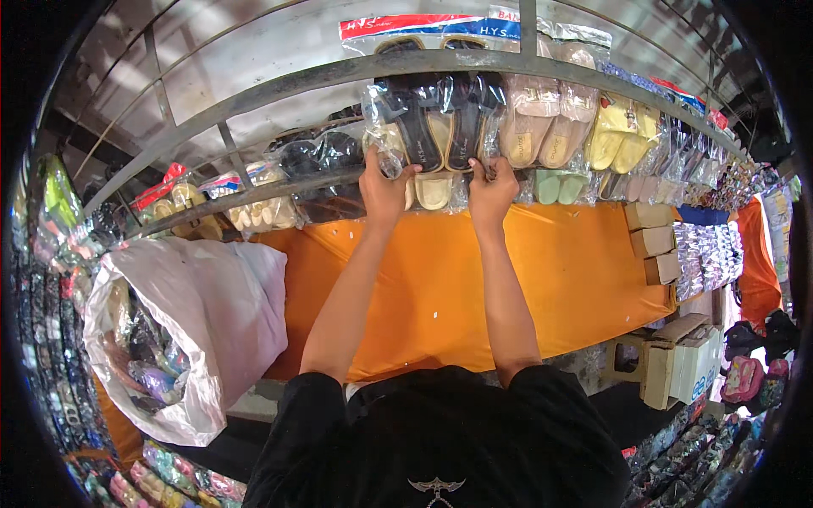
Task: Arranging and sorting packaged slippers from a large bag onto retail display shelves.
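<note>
A pair of black sandals (430,123) in a clear plastic bag hangs on the metal rack (305,76). My left hand (383,190) grips the bag's lower left edge, thumb and fingers closed on it. My right hand (493,188) is closed on the lower right of the same bag. Pink slides (542,135) and yellow slides (618,135) hang just to the right, also bagged. Cream sandals (432,193) show below the black pair, and dark bagged footwear (313,169) hangs to the left.
An orange cloth (576,288) covers the surface below. A large white sack (237,305) of bagged goods stands at the left. Small cardboard boxes (656,241) are stacked at the right, with an opened box (669,364) lower down and more bagged footwear (161,474) around the edges.
</note>
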`<state>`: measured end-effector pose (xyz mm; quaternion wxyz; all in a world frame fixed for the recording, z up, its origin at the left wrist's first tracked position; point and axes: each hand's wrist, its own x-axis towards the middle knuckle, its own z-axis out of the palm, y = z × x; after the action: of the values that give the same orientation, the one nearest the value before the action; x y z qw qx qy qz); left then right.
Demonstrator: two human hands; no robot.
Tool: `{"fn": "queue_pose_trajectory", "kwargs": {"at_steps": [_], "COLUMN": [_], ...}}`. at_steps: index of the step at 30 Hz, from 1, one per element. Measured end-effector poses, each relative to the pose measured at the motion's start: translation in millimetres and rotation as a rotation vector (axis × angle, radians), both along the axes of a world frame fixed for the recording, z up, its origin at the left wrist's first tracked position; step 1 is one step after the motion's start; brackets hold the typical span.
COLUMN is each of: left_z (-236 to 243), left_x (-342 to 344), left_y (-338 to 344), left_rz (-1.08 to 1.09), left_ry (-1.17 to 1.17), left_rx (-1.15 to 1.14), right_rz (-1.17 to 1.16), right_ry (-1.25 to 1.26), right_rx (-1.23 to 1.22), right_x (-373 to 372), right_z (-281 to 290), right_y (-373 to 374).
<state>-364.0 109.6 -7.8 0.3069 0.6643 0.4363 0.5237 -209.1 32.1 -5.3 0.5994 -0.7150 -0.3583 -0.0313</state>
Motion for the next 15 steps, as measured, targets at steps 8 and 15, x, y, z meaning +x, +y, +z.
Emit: {"fn": "queue_pose_trajectory", "kwargs": {"at_steps": [8, 15], "left_z": [25, -4], "left_x": [8, 12], "left_y": [-16, -48], "left_rz": [0.194, 0.134], "left_ry": [0.186, 0.362], "left_rx": [0.042, 0.372], "right_rz": [-0.161, 0.027], "right_ry": [-0.32, -0.563], "right_rx": [0.031, -0.127], "right_x": [-24, -31], "right_z": [5, -18], "right_y": [-7, -21]}}
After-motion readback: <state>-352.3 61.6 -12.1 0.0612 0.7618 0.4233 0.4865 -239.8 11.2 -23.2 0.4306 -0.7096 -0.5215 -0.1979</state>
